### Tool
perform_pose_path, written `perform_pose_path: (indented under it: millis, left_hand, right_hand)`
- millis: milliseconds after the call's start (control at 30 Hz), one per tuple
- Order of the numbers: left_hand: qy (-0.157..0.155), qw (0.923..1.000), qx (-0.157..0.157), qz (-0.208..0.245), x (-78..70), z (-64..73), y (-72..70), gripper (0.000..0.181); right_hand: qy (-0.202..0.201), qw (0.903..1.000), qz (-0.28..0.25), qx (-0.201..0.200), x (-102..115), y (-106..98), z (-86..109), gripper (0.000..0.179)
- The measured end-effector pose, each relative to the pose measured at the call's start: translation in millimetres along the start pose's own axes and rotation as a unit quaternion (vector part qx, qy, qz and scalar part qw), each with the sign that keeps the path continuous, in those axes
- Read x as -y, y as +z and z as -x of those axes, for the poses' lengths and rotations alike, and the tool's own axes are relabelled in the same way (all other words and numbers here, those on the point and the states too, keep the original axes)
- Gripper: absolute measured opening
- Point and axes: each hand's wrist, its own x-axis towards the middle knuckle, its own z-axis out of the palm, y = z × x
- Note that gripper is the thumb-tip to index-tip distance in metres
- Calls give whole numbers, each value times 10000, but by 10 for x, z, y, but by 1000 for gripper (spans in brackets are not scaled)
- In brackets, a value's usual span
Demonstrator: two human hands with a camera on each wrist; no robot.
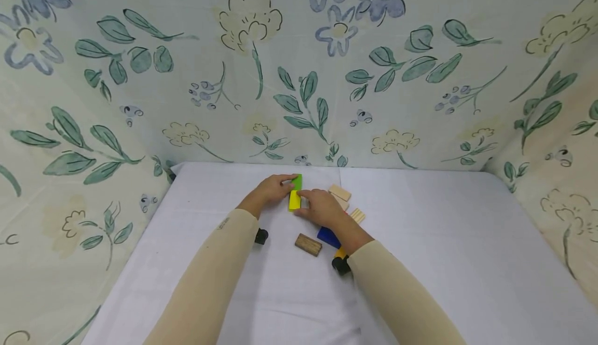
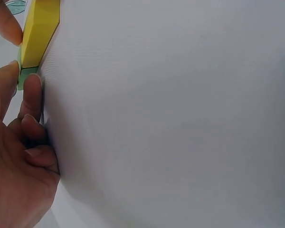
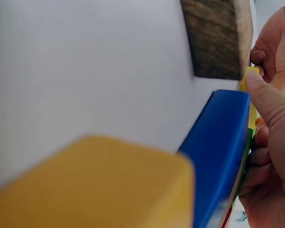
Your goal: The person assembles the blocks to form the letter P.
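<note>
In the head view a green block (image 1: 297, 180) and a yellow block (image 1: 294, 201) lie end to end on the white cloth. My left hand (image 1: 272, 189) pinches the green block from the left, between thumb and fingers. My right hand (image 1: 322, 207) grips the yellow block from its right side. The left wrist view shows the yellow block (image 2: 42, 31) meeting the green block (image 2: 28, 73), which is partly covered by left fingertips. In the right wrist view the right thumb rests on the yellow block (image 3: 251, 90), and the left hand (image 3: 280, 52) is just beyond.
Nearer me are a dark brown wooden block (image 1: 308, 244), a blue block (image 1: 328, 237) and an orange-yellow block (image 1: 340, 253). Pale wooden blocks (image 1: 340, 193) and a ribbed wooden piece (image 1: 357, 215) lie right of my right hand. A floral curtain (image 1: 299, 75) hangs behind the table.
</note>
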Motion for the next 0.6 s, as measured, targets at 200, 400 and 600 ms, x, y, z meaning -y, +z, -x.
perform_pose_path:
  millis: [200,400,600]
  left_hand:
    - [-173,9988,397,212,-11,13,-65,53]
    - [-189,9983,536,154,0,-23,-91,62]
    - [-194,9982,530,201,9,-76,-70,63]
  right_hand:
    - [433,9960,-778,118,2,-76,49,71]
    - [551,9890,-1359,167,-34,-113,86,51]
    - [572,9788,-1963,96,-81,-170,137,34]
